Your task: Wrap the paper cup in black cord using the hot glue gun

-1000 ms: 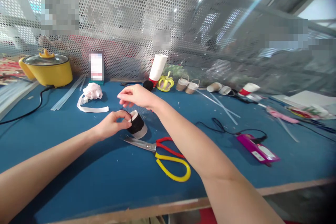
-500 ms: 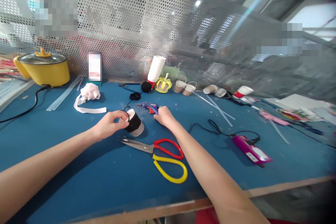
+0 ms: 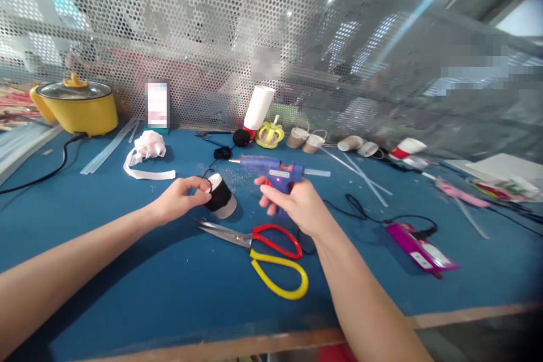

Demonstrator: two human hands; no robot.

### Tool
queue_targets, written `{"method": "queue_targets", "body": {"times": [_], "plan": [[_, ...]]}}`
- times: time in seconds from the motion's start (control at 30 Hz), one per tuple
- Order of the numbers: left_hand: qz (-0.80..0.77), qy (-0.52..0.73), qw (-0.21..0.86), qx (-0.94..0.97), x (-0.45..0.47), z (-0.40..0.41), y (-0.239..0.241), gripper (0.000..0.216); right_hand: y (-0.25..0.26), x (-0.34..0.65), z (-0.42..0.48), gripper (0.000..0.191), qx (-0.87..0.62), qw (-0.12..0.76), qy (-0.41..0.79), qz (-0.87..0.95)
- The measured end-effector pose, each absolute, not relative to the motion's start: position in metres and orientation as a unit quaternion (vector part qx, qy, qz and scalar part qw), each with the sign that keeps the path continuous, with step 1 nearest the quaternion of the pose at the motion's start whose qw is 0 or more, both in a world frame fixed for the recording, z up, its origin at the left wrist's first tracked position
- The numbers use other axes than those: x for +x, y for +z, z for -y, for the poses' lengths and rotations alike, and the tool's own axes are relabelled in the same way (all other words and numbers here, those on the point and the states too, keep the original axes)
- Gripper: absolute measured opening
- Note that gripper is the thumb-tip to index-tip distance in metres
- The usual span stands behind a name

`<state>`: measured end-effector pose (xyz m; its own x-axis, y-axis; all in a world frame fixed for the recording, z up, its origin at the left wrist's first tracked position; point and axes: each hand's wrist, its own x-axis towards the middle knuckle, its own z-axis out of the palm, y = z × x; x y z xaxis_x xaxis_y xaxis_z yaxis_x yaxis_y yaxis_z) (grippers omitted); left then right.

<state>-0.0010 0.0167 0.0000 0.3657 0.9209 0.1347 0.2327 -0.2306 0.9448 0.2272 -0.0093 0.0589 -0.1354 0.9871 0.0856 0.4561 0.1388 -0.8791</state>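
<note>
My left hand (image 3: 184, 199) is closed at the rim of a small paper cup (image 3: 227, 208), thumb and fingers pinching it. Black yarn (image 3: 219, 194) wraps the cup's upper part, and a strand runs back toward a small black coil (image 3: 223, 152). The cup tilts on the table. In my right hand (image 3: 299, 201) is a blue hot glue gun (image 3: 271, 172), raised above the table with its nozzle pointing left; a small red light glows on it and a clear glue stick (image 3: 318, 173) juts out behind. Scissors (image 3: 250, 241) with red and yellow handles lie nearest me.
A yellow electric pot (image 3: 85, 110) and a crumpled white ribbon (image 3: 149, 145) are at left. Along the mesh panel stand stacked paper cups (image 3: 259, 107), a yellow crown-like basket (image 3: 270, 134) and little handled cups (image 3: 298, 137). A purple power strip (image 3: 418, 247) lies at right.
My right hand has lifted the glue gun off the table and brought it right and nearer, its side now in view. My left hand stays on the cup.
</note>
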Motion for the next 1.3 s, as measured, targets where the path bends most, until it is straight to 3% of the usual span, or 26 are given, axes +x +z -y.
{"method": "queue_targets", "body": {"times": [0.17,0.4,0.73,1.3], "plan": [[-0.428,0.372,0.461,0.683,0.000,-0.017,0.000,0.017,0.058,0.220,0.024,0.017,-0.562,0.298,0.305,0.709],[-0.425,0.373,0.461,0.684,0.000,-0.017,0.000,0.019,0.053,0.215,0.026,0.017,-0.518,0.307,0.174,0.780],[-0.430,0.369,0.472,0.675,0.001,-0.017,0.000,0.019,0.048,0.210,0.029,0.011,-0.512,0.273,0.081,0.810],[-0.413,0.374,0.450,0.698,0.000,-0.017,-0.001,0.020,0.045,0.208,0.031,0.010,-0.509,0.269,0.089,0.813]]}}
